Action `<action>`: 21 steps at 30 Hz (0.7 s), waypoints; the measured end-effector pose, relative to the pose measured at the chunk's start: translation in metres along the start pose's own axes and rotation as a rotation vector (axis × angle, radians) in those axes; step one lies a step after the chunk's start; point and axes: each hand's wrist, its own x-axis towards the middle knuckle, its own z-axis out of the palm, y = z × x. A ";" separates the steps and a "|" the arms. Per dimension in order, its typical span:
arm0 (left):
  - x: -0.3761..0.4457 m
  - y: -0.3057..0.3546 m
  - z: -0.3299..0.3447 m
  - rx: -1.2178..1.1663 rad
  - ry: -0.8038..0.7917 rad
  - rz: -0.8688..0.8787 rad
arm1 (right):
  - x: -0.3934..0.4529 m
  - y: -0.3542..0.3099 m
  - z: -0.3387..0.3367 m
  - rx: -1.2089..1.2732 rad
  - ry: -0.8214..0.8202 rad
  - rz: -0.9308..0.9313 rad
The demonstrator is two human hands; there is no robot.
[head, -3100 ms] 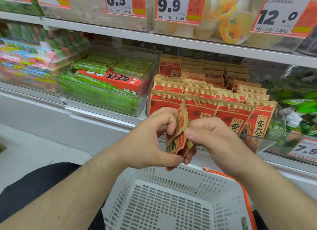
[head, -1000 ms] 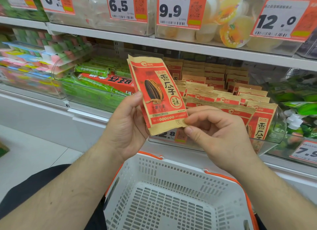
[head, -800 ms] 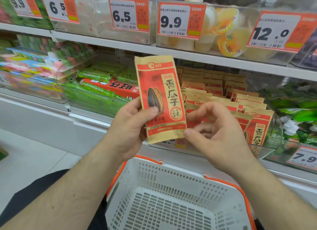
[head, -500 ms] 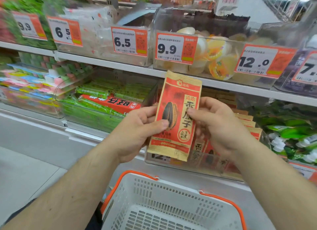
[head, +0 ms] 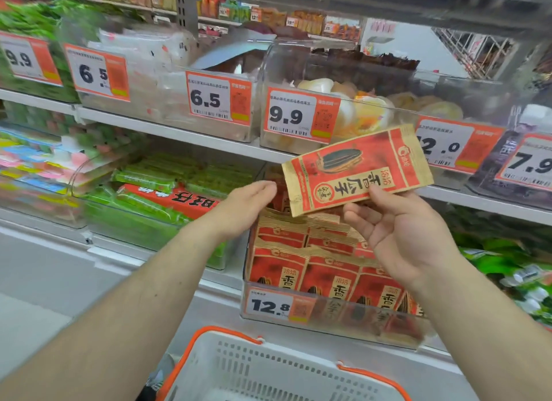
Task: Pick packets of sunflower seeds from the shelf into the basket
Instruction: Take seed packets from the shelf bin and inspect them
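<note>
My right hand (head: 400,230) pinches a red and tan sunflower seed packet (head: 355,170) by its lower edge, thumb on the front, and the packet lies sideways in the air above the shelf bin. My left hand (head: 245,206) reaches with straight fingers toward the packet's left end and holds nothing. Below them a clear bin (head: 328,320) holds several more seed packets (head: 325,269) standing upright. The white basket (head: 268,370) with orange rim sits at the bottom of the view.
A clear bin of green and red snack bars (head: 155,203) stands left of the seed bin. The shelf above (head: 191,134) carries bins with price tags 6.5, 9.9 and 12.0. Green packs (head: 507,263) lie to the right. Pale floor shows at lower left.
The packet has turned from upright to sideways and passed into my right hand alone. My left hand has let go of it. The view has tilted upward.
</note>
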 end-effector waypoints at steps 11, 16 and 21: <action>-0.009 -0.023 -0.011 0.449 -0.163 0.187 | 0.034 0.003 -0.003 -0.735 -0.063 -0.241; -0.012 -0.025 -0.012 0.510 -0.153 0.214 | 0.056 0.017 0.003 -1.072 -0.178 -0.264; -0.013 -0.023 -0.012 0.522 -0.166 0.204 | 0.076 0.032 0.006 -1.212 -0.268 -0.236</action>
